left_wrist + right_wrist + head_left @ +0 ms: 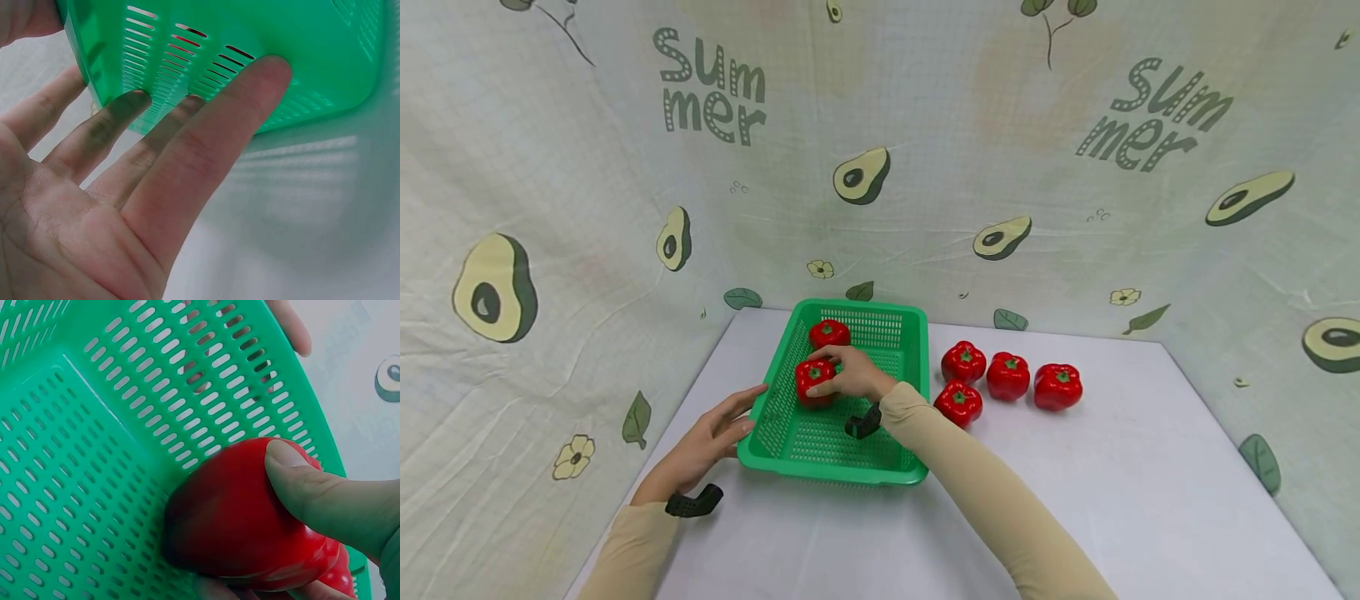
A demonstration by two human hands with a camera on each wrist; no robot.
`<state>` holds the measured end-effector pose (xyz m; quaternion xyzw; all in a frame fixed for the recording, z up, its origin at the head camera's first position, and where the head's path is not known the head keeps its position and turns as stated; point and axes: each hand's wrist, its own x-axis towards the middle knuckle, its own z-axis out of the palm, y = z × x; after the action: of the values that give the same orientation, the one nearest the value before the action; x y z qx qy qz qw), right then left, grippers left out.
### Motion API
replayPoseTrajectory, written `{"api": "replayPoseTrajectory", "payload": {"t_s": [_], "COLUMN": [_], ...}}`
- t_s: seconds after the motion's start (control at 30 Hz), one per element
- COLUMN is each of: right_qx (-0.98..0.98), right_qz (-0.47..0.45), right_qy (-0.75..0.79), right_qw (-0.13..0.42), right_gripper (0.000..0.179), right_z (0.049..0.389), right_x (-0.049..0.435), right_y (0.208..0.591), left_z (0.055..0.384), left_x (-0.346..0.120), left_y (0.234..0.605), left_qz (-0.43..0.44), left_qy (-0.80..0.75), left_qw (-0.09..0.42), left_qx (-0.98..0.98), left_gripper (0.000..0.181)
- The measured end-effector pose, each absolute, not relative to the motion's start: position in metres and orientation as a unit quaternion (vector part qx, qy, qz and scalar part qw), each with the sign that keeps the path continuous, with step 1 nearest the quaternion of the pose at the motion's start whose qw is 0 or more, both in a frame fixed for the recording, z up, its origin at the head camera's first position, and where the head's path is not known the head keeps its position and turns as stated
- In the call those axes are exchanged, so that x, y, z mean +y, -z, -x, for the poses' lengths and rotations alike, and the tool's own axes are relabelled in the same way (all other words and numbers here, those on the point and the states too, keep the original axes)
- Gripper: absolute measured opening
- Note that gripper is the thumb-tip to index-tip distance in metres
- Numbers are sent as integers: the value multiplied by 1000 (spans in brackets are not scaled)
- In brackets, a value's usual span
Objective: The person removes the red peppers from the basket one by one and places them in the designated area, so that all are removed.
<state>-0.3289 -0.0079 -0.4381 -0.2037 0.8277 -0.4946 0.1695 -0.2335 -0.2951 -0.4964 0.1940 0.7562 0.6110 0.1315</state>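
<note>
My right hand (pixel 853 373) reaches into the green plastic basket (pixel 832 475) and grips a red bell pepper (pixel 814 379). In the right wrist view, the thumb presses on the side of this pepper (pixel 231 512), which is close against the slotted wall, with fingers partly hidden beneath it. A second red bell pepper (pixel 830 332) sits in the basket's far left corner. My left hand (pixel 707 442) is at the basket's left side, and its extended fingers (pixel 194 150) touch the outside of the slotted wall.
Several more red bell peppers (pixel 1008 376) stand grouped on the white table (pixel 1120 475), right of the basket. A cloth backdrop (pixel 925 108) printed with avocados rises behind the table and along both sides. Each wrist wears a black camera band (pixel 695 502).
</note>
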Motion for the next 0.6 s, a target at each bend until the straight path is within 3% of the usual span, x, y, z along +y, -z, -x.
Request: {"api": "replayPoseTrajectory", "payload": {"t_s": [0.6], "right_qx": [816], "right_qz": [184], "right_qy": [524], "right_qw": [161], "right_gripper": [55], "right_z": [326], "right_x": [-2], "right_y": [428], "left_z": [232], "left_x": [-293], "left_y": [495], "left_qz": [-190], "left_qy": [-622], "left_qw": [127], "left_qx": [749], "left_gripper": [54]}}
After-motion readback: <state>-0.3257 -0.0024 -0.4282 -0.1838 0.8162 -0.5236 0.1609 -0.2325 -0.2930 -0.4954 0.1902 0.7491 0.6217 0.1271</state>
